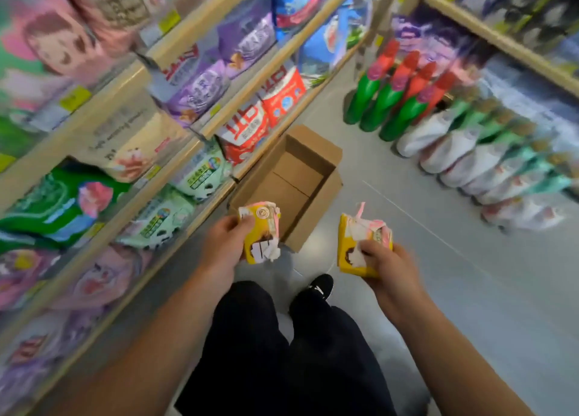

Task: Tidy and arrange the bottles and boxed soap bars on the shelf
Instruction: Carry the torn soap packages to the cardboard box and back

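Observation:
My left hand [224,243] grips a yellow soap box [261,232] with pink and white markings, held above the floor in front of my legs. My right hand [387,262] grips a second yellow soap box [360,243] of the same kind, a little to the right. Both boxes hover near an open cardboard carton [326,155] that stands on the floor and looks bare inside. Green bottles with red caps [391,102] and a row of white and teal bottles [476,162] stand on the floor at the right.
Wooden shelves [175,152] packed with bagged goods run along the left. Another shelf unit [501,43] stands at the upper right. Grey floor [470,274] lies between them. My dark trousers and a black shoe [319,285] show below the hands.

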A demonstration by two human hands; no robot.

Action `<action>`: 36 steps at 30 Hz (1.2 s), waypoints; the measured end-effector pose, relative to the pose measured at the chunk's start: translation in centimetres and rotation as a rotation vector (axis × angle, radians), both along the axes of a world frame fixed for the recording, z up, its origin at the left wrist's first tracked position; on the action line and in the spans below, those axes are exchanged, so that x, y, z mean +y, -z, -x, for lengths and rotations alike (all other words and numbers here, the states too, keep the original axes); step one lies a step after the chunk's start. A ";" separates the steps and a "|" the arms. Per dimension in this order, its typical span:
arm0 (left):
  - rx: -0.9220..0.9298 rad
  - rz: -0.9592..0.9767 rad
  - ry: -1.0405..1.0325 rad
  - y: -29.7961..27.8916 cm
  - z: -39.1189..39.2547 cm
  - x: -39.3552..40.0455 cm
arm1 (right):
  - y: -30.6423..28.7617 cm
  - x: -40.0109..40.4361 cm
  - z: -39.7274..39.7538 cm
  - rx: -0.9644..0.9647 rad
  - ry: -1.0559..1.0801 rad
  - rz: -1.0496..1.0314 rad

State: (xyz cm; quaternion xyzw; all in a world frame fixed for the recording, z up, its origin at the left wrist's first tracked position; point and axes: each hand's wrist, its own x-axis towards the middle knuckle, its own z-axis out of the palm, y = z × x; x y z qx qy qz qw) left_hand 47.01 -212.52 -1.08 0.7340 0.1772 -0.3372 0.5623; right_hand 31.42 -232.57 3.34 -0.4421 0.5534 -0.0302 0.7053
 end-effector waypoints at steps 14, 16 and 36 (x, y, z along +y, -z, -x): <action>0.074 -0.070 -0.263 18.0 -6.9 -5.5 | 15.7 -7.8 -16.2 0.133 -0.379 0.166; 0.074 -0.102 -0.281 23.5 -7.6 -6.3 | 21.2 -8.5 -17.7 0.179 -0.445 0.210; 0.203 -0.384 -0.356 73.9 -11.8 -14.6 | 77.4 -10.9 -33.1 0.478 -1.603 0.664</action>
